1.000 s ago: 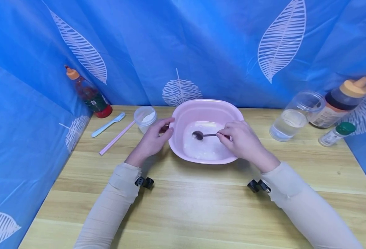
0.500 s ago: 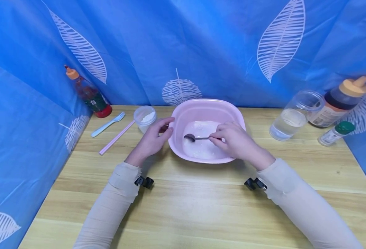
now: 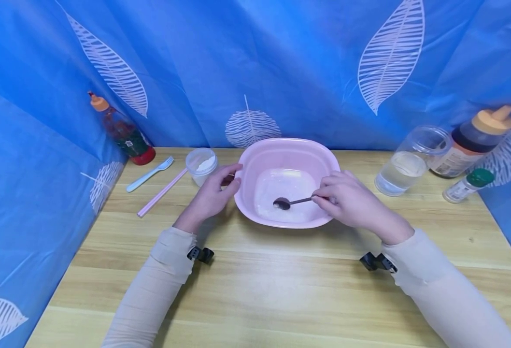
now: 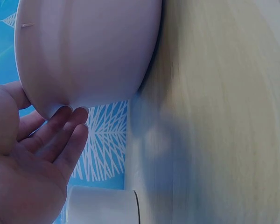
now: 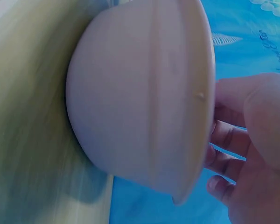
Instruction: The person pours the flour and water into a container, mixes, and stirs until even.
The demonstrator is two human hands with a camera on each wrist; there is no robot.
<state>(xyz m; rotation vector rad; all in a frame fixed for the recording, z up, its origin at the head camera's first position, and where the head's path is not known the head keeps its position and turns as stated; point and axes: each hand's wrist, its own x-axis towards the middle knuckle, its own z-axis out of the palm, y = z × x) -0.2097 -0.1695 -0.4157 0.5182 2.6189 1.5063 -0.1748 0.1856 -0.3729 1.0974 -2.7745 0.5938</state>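
Note:
The pink basin [image 3: 288, 224] stands on the table with a thin whitish layer over its floor. My left hand [image 3: 212, 195] holds its left rim; in the left wrist view, the fingers [image 4: 60, 135] press under the rim's outer side and the thumb goes over the edge. A dark spoon [image 3: 283, 203] is pinched by the handle in my right hand [image 3: 348, 200], above the basin's right side. Its bowl is low inside, near the front of the floor, with some white stuff in it. From the right wrist, the basin wall [image 5: 126, 93] hides the spoon.
Left of the basin stand a lidless tub of white powder [image 3: 202, 166], pink chopsticks [image 3: 162, 193], a light blue fork [image 3: 151, 174] and a red sauce bottle [image 3: 129, 135]. At right are a cup of water [image 3: 401, 169], a dark sauce bottle [image 3: 468, 145] and a green-capped shaker [image 3: 466, 186].
The spoon swept left across the basin floor, then came back right and toward the front. My right hand moved with it, while the left hand and basin stayed put.

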